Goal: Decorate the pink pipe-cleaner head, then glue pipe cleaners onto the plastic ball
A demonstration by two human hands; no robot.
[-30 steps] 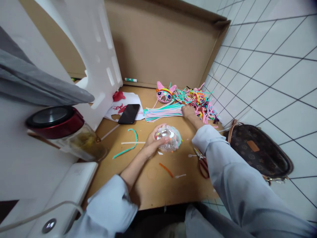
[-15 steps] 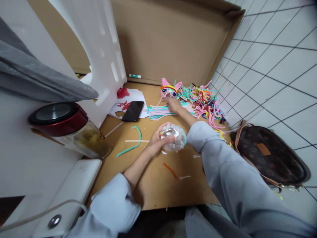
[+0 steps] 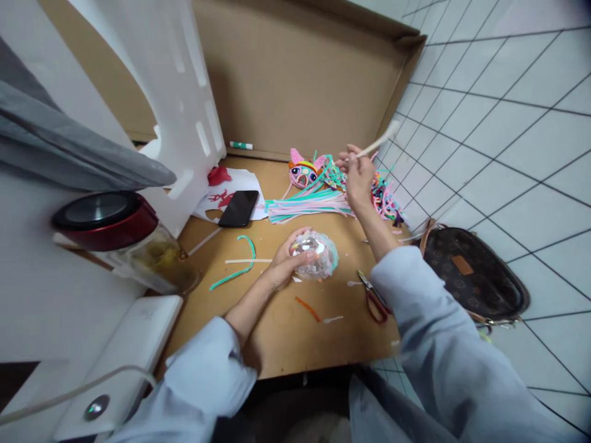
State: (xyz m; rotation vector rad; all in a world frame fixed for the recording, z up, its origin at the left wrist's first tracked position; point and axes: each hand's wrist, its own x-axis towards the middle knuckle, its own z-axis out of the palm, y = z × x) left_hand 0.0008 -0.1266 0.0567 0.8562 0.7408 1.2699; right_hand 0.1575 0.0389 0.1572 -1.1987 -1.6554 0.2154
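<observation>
My left hand (image 3: pixel 287 255) is wrapped round a clear plastic ball (image 3: pixel 318 255) with fuzzy turquoise and pink material along its right side. Raised over the back of the table, my right hand (image 3: pixel 359 175) pinches a white pipe cleaner (image 3: pixel 376 141) that points up and right. Below that hand lies a bundle of pink and turquoise pipe cleaners (image 3: pixel 307 208). Behind the bundle sits a pink animal face (image 3: pixel 303 173) with big eyes and ears. A bent turquoise pipe cleaner (image 3: pixel 253 252) and a short orange piece (image 3: pixel 307 309) lie near the ball.
Red-handled pliers or scissors (image 3: pixel 376 301) lie by my right forearm. A black phone (image 3: pixel 239 208) rests on cut white paper (image 3: pixel 249 179). To the left stands a glass jar with a dark red lid (image 3: pixel 111 218); a brown handbag (image 3: pixel 475 271) is at right. Cardboard (image 3: pixel 300 74) walls the back.
My right hand has risen from the bundle and moved right, now with a white pipe cleaner in it. The left hand still holds the ball. The view has shifted slightly.
</observation>
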